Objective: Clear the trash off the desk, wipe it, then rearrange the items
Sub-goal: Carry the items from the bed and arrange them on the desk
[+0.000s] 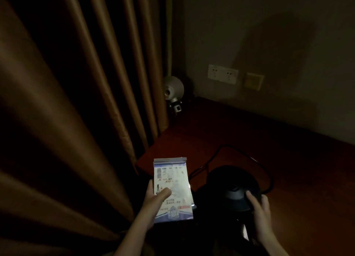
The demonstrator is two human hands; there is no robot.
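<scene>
Left hand (153, 200) had the packet (172, 186) pinched, with the thumb flat across the print and the other fingers tucked under its left edge, so a firm hold. Right hand (260, 207) was curled round the right side of the kettle (230, 186), index finger laid over the lid. Too dark to say how tight. Both sat low in the frame, packet lower middle, kettle just right of it.

The packet looked to be held up over the near-left corner of the desk (269, 136), long axis running away from the person, sealed top toward the upper frame. If it's the trash, I'd guess the left hand takes it off, since that's the 1 hand already on it and the desk edge was right there on its left.

Packet: thin glossy plastic, flat rectangle, white with blue borders, a bit crinkly. Kettle: matte black, domed, with a thin black cord (269, 176) looping behind it. Desk: smooth reddish-brown wood. Curtain (67, 102): heavy brown pleats filling the left half. White socket plate (222, 74) on the wall, upper right of centre.
</scene>
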